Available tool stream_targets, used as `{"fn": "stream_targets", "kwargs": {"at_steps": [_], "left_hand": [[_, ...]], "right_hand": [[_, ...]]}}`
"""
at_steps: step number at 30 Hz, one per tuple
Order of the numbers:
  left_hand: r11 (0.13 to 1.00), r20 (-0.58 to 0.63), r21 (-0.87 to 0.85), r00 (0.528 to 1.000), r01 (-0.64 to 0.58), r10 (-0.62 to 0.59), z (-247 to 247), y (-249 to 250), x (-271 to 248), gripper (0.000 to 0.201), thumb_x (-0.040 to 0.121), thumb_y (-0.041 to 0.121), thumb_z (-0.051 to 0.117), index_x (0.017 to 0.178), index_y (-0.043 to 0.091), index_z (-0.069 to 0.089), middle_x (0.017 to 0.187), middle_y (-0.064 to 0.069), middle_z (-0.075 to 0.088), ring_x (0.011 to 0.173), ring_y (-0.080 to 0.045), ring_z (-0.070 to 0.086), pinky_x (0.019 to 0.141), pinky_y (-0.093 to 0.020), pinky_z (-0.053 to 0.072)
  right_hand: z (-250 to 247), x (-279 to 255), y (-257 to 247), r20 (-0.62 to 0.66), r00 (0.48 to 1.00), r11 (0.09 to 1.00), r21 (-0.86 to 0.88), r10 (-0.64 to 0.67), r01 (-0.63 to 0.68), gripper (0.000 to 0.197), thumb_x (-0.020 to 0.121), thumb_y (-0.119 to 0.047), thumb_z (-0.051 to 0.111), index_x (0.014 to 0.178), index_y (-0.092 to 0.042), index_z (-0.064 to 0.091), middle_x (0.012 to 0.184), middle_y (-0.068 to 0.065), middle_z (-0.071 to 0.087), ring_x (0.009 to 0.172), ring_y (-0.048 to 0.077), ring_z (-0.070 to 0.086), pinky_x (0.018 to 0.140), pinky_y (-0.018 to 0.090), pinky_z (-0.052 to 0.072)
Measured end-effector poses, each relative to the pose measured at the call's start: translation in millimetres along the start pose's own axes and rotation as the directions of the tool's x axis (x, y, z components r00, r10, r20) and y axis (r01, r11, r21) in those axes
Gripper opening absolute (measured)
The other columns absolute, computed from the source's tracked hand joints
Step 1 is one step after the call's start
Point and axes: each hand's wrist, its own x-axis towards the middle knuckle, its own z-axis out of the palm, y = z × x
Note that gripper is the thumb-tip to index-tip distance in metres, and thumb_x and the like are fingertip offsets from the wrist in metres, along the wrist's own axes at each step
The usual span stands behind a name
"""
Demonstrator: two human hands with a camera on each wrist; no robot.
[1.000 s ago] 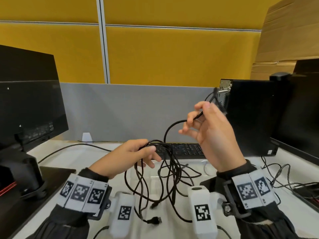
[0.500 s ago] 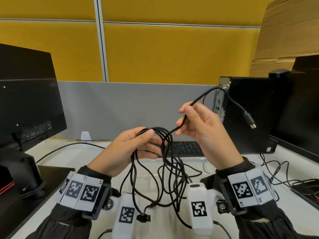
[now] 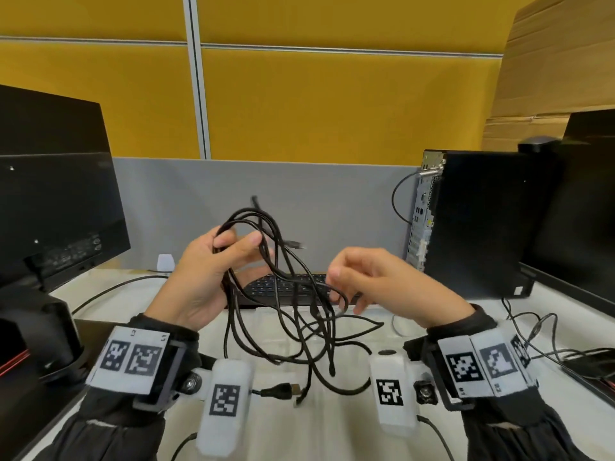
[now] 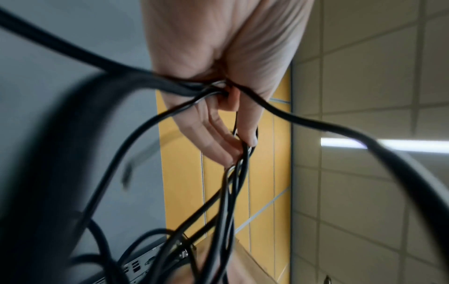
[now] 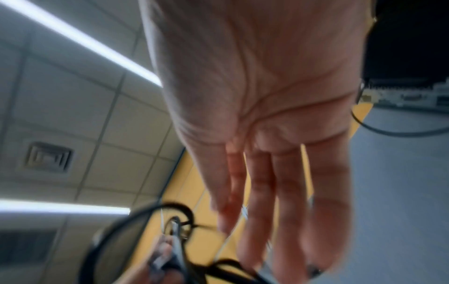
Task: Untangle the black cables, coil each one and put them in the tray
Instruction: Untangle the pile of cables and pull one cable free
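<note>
- Several black cables (image 3: 283,304) bunch in my left hand (image 3: 213,277), fingers curled round them, lifted so loops dangle free below.
- Right hand (image 3: 376,287), fingers loosely extended, reaches among strands beside it, gripping nothing clearly.

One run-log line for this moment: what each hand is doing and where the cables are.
left hand: grips cable bundle raised | right hand: fingers loose among strands, grip unclear | cables: tangled, hanging over desk | tray: not identified
</note>
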Motion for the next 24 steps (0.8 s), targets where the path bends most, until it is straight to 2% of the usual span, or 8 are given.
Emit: {"fn": "stream_targets", "kwargs": {"at_steps": [3,6,12,14,16,18,20,24], "left_hand": [[0.999,0.000,-0.023,0.999,-0.036,0.036,-8.7,3.4,1.6,0.060,0.032,0.029,0.093,0.056,0.022,0.039,0.079,-0.008,0.067,0.076,-0.020,0.071,0.059,-0.029,0.057],[0.997,-0.013,-0.037,0.998,-0.064,0.063,-8.4,5.8,1.8,0.048,0.043,0.023,0.084,0.056,0.022,0.038,0.075,-0.006,0.067,0.072,-0.017,0.071,0.057,-0.027,0.056],[0.995,-0.150,-0.040,0.985,-0.086,0.079,-8.1,11.5,4.0,0.034,0.071,0.015,0.064,0.064,0.021,0.032,0.070,0.000,0.070,0.069,-0.010,0.070,0.058,-0.022,0.056],[0.997,-0.205,-0.023,0.976,-0.077,0.070,-12.3,12.8,6.2,0.034,0.082,0.011,0.059,0.064,0.021,0.032,0.070,0.001,0.070,0.068,-0.010,0.070,0.056,-0.021,0.056],[0.998,-0.251,0.010,0.966,-0.055,0.055,-17.4,13.6,7.4,0.032,0.082,0.016,0.062,0.066,0.021,0.036,0.070,0.002,0.070,0.063,-0.010,0.069,0.051,-0.019,0.053],[0.999,-0.292,0.035,0.956,-0.018,0.027,-20.6,15.1,8.3,0.024,0.073,0.027,0.068,0.076,0.019,0.045,0.071,0.003,0.069,0.057,-0.008,0.065,0.044,-0.017,0.048],[1.000,-0.340,0.031,0.940,0.002,0.009,-24.5,15.4,10.4,0.025,0.075,0.033,0.067,0.083,0.016,0.050,0.071,0.004,0.064,0.051,-0.006,0.058,0.039,-0.014,0.041],[0.994,-0.386,-0.108,0.922,-0.005,-0.037,-37.7,17.4,16.0,0.027,0.090,0.036,0.055,0.074,0.019,0.043,0.055,0.008,0.041,0.039,-0.003,0.033,0.036,-0.013,0.027]], "right_hand": [[7.0,6.6,13.1,0.065,0.994,0.960,-0.269,0.092,-0.071,0.017,0.097,-0.032,0.047,0.108,-0.023,0.057,0.106,-0.002,0.065,0.095,0.013,0.063,0.076,0.032,0.058],[19.3,13.5,18.3,0.166,0.979,0.970,-0.229,0.115,-0.075,0.018,0.098,-0.024,0.045,0.114,-0.024,0.054,0.111,-0.002,0.063,0.100,0.012,0.062,0.073,0.026,0.057],[30.8,15.7,17.7,0.176,0.984,0.954,0.294,0.009,-0.062,0.010,0.095,-0.022,0.051,0.089,-0.014,0.052,0.070,-0.006,0.062,0.070,0.013,0.062,0.066,0.029,0.051],[28.7,13.6,11.4,0.102,0.994,0.950,0.313,-0.035,0.001,0.016,0.095,-0.024,0.050,0.085,-0.011,0.049,0.056,-0.008,0.049,0.053,0.011,0.049,0.054,0.022,0.043],[23.6,11.1,3.1,-0.083,0.993,0.979,0.179,-0.086,0.100,0.022,0.097,-0.027,0.047,0.080,-0.013,0.049,0.050,-0.011,0.037,0.045,0.006,0.036,0.048,0.018,0.033],[16.3,9.3,-2.9,-0.295,0.941,0.975,0.091,-0.168,0.202,0.025,0.098,-0.029,0.044,0.078,-0.014,0.047,0.049,-0.010,0.032,0.043,0.006,0.030,0.045,0.018,0.028],[7.6,7.5,-3.7,-0.487,0.849,0.940,0.143,-0.206,0.310,0.026,0.099,-0.026,0.041,0.076,-0.014,0.045,0.051,-0.009,0.029,0.045,0.007,0.027,0.044,0.019,0.025],[-14.4,3.7,5.9,-0.818,0.574,0.744,0.414,0.050,0.525,0.028,0.101,-0.017,0.035,0.074,-0.019,0.041,0.052,-0.009,0.027,0.044,0.008,0.023,0.041,0.019,0.023]]}}
